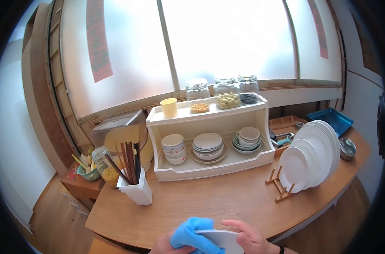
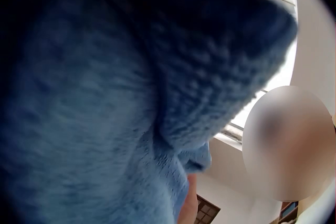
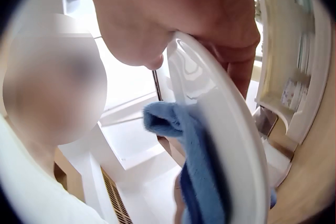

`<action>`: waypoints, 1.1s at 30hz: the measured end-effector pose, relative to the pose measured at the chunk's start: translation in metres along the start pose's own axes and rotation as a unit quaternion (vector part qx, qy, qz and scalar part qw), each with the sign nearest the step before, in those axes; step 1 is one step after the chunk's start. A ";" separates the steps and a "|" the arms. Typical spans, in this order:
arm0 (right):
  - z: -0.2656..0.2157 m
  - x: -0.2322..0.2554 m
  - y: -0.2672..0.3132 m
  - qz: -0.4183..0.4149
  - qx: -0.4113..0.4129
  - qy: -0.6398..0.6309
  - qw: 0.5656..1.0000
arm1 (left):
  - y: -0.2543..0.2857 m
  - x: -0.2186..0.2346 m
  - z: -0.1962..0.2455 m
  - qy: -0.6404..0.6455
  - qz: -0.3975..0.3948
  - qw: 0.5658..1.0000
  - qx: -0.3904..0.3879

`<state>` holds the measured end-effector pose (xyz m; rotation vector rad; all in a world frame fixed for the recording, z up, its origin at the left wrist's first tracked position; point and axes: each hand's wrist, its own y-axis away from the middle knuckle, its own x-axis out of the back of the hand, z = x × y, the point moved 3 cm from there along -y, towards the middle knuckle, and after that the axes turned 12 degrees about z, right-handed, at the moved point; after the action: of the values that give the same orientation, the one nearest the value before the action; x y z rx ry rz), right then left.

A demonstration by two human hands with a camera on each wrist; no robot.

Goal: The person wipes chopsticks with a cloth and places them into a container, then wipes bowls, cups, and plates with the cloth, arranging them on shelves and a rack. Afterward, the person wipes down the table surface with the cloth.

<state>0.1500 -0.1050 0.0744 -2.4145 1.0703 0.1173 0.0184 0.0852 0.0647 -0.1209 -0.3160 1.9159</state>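
Observation:
A white plate (image 1: 223,238) is held up at the table's near edge, between both hands. My right hand (image 1: 252,240) grips its rim, thumb on one face and fingers behind, as the right wrist view shows with the plate (image 3: 236,129) hanging below the hand (image 3: 184,14). My left hand (image 1: 162,245) holds a blue cloth (image 1: 192,233) folded over the plate's left edge. Part of the cloth (image 3: 197,166) lies against the plate's face. In the left wrist view the cloth (image 2: 100,113) fills most of the picture and hides the left hand's fingers.
White plates (image 1: 315,156) stand in a wooden rack (image 1: 281,186) at the right. A white shelf (image 1: 213,171) with bowls, small plates and jars stands at the back. A white holder (image 1: 137,192) with chopsticks is at the left. Behind the rack lies a blue tray (image 1: 331,119).

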 end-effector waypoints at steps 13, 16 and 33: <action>0.058 -0.032 0.042 0.329 -0.034 -0.032 0.943 | 0.044 -0.032 -0.053 -0.072 0.355 0.931 -0.052; 0.050 -0.020 0.034 0.157 0.073 -0.037 0.984 | 0.032 0.002 -0.044 0.095 0.300 0.942 0.114; 0.030 -0.033 0.048 0.266 0.163 0.075 0.947 | 0.053 -0.043 -0.080 0.224 0.296 0.928 -0.022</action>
<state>0.0960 -0.0963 0.0381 -1.8174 1.6482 -0.0627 0.0051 0.0401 -0.0291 -0.7444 -0.0030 2.3974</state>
